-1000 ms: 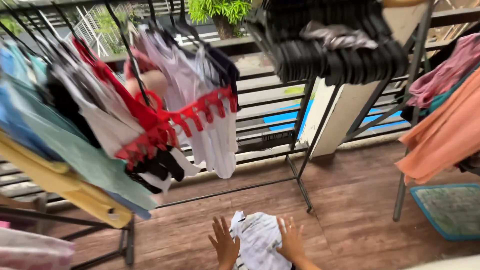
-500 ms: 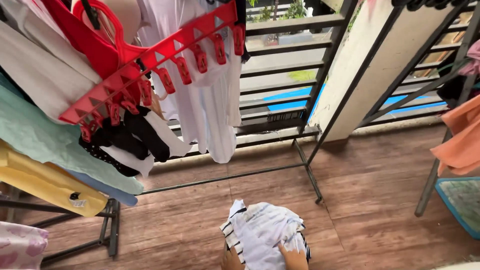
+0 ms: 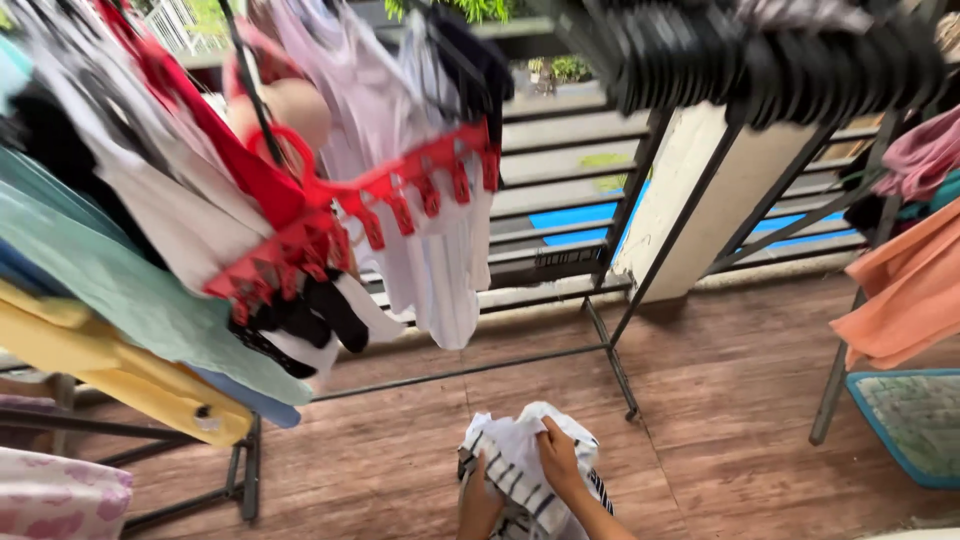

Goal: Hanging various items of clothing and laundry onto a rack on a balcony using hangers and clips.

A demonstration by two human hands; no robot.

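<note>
Right, head view, the only one I've got: both my hands are down at the bottom edge, on the striped white garment (image 3: 520, 455), a bunched cloth w/ dark stripes that sits low over the wooden floor (image 3: 720, 400), just in front of the foot of the metal rack (image 3: 610, 355). My right hand (image 3: 558, 458) lies on top of the bundle, fingers curled closed around a fold near its upper middle. My left hand (image 3: 480, 500) is lower, at the left edge of the cloth, partly cut off by the frame; it looks closed on the fabric from beneath, but the fingertips are hidden (so I can't swear how firm that hold is).

Up and to the left hangs the red peg hanger (image 3: 400, 195) w/ white tops and dark socks clipped under it; beside it the green cloth (image 3: 120, 290) and yellow cloth (image 3: 110, 375) droop over the rail. An orange cloth (image 3: 900, 290) hangs at right, a blue-rimmed mat (image 3: 910, 420) below it.

Doing this bit well, as I judge it: the cloth is crumpled, so I'd want each hand on a separate edge, not both on one wad, and find a seam or corner by feel. Keep it off the floor boards. The hanging socks are near overhead, so lift clear of them, not into them.
</note>
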